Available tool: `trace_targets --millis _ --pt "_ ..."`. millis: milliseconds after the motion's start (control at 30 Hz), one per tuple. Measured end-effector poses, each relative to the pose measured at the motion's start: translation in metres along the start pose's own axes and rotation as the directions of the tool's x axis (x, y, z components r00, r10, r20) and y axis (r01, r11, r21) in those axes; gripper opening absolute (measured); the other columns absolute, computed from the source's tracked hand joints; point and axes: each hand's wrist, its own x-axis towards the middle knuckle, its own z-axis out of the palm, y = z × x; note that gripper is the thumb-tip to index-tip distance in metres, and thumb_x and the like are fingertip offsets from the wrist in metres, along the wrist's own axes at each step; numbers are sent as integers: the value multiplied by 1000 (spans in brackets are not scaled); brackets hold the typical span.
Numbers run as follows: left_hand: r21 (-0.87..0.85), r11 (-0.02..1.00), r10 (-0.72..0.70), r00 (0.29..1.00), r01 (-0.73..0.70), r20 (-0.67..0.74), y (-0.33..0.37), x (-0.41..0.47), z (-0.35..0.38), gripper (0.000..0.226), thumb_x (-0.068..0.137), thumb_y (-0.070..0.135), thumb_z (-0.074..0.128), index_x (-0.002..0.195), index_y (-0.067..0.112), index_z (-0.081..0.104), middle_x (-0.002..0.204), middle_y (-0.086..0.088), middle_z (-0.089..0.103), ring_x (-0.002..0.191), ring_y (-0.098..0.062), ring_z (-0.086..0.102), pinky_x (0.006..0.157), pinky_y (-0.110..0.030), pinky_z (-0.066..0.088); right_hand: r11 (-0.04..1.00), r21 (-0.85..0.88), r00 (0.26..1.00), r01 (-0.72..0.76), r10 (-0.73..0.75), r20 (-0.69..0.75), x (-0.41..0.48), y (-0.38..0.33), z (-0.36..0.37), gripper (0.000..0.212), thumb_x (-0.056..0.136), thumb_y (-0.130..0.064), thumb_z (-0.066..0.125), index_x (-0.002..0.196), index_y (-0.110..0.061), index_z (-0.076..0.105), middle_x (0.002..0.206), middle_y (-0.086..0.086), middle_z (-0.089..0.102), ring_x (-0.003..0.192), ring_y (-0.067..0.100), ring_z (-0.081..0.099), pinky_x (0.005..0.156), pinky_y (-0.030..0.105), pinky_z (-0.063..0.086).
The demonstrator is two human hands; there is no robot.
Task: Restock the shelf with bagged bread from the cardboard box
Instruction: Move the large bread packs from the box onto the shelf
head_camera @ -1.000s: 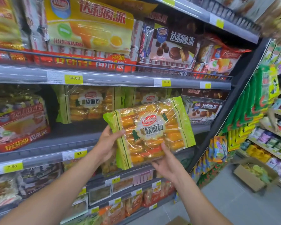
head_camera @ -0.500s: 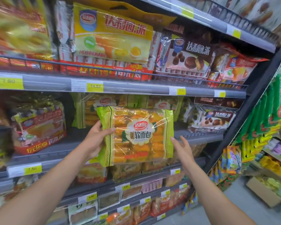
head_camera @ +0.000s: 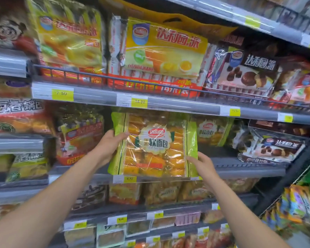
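Observation:
A green-edged clear bag of bread [head_camera: 156,145] stands upright at the front of the middle shelf [head_camera: 249,169], its bottom edge on the shelf lip. My left hand [head_camera: 107,145] grips the bag's left edge, thumb on its front. My right hand [head_camera: 201,162] touches the bag's lower right corner with fingers spread. Another bag of the same bread [head_camera: 213,131] stands behind it to the right. The cardboard box is out of view.
Red-and-gold snack bags [head_camera: 79,136] fill the shelf space to the left, dark chocolate pie packs [head_camera: 272,145] to the right. Yellow pie packs [head_camera: 161,51] sit behind a wire rail on the shelf above. Lower shelves hold more bagged bread [head_camera: 161,192].
The bag went from tilted in mid-air to upright and forward onto the middle shelf. My right hand left its underside, then came back to the lower right corner.

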Motion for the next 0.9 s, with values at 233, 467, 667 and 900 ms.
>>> trace_targets --millis 233,467,667,900 --pt "87 995 68 987 -56 -142 -3 36 -6 66 97 21 65 152 3 33 111 -1 60 97 -18 57 84 -28 45 999 -22 999 34 -34 -4 48 -14 5 7 96 -26 68 100 -21 70 102 -11 70 97 10 62 82 33 45" --pt "137 988 105 969 -76 -223 -9 74 4 78 97 35 65 158 9 25 157 -10 40 140 -29 42 100 -32 35 1000 -13 1000 -2 2 -30 114 -3 18 51 88 -30 77 130 -3 65 130 7 66 122 27 59 104 40 46" --pt "375 924 168 960 -74 -226 -13 104 3 53 97 28 65 144 10 48 138 5 52 122 -18 52 95 -28 39 992 79 990 -103 109 -84 149 19 37 60 90 -22 77 142 -5 54 143 11 57 129 31 55 108 41 45" --pt "554 832 142 951 37 -277 -21 97 5 73 87 31 76 149 12 43 142 -12 58 129 -33 55 93 -27 37 996 -10 992 -92 90 -93 159 30 50 56 91 -18 75 142 -8 53 143 11 57 130 33 54 101 34 45"
